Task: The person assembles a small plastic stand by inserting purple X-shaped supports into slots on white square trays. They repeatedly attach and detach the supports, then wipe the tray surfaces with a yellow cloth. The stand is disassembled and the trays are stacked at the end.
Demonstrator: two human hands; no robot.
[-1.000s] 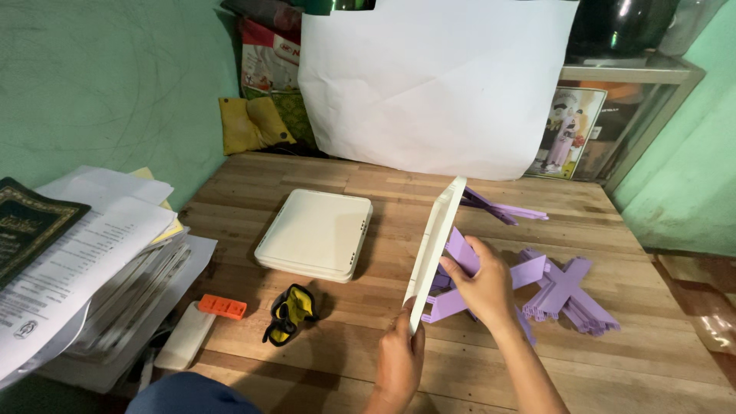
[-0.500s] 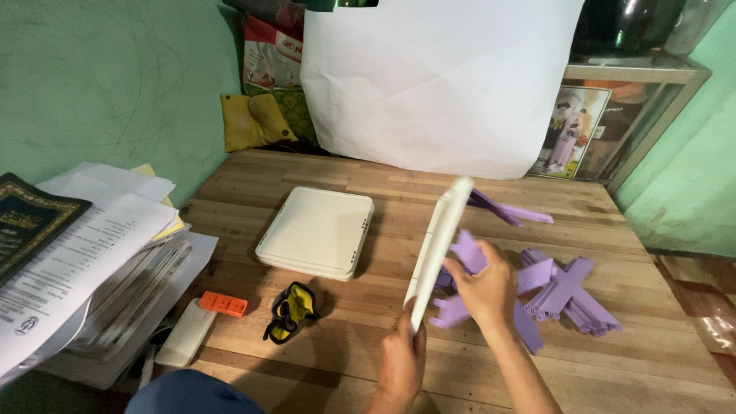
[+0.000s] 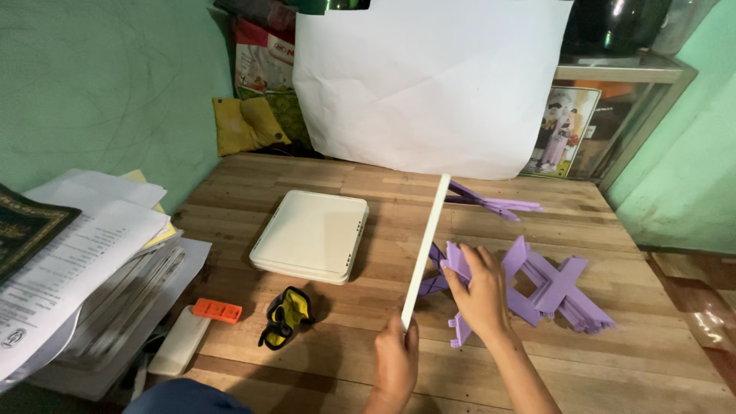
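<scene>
My left hand [image 3: 396,360] grips the near corner of a cream square plastic panel [image 3: 425,249], held upright on edge so I see only its thin side. My right hand [image 3: 479,295] holds a purple X-shaped plastic leg frame [image 3: 515,285] pressed against the panel's right face. Another purple cross piece [image 3: 491,203] sticks out at the panel's far end. A pile of more purple cross frames [image 3: 571,295] lies on the wooden table [image 3: 307,360] to the right. A stack of cream square panels [image 3: 310,234] lies flat to the left.
An orange block [image 3: 217,310], a white flat box [image 3: 178,343] and a black-and-yellow pouch [image 3: 284,316] lie near the front left. Stacked papers and books [image 3: 77,268] overhang the left side. A large white paper sheet [image 3: 429,77] stands at the back; a glass cabinet [image 3: 613,115] is back right.
The panel has turned fully edge-on to me. My right hand has shifted the purple frame, which now spreads open wider against the panel's right face.
</scene>
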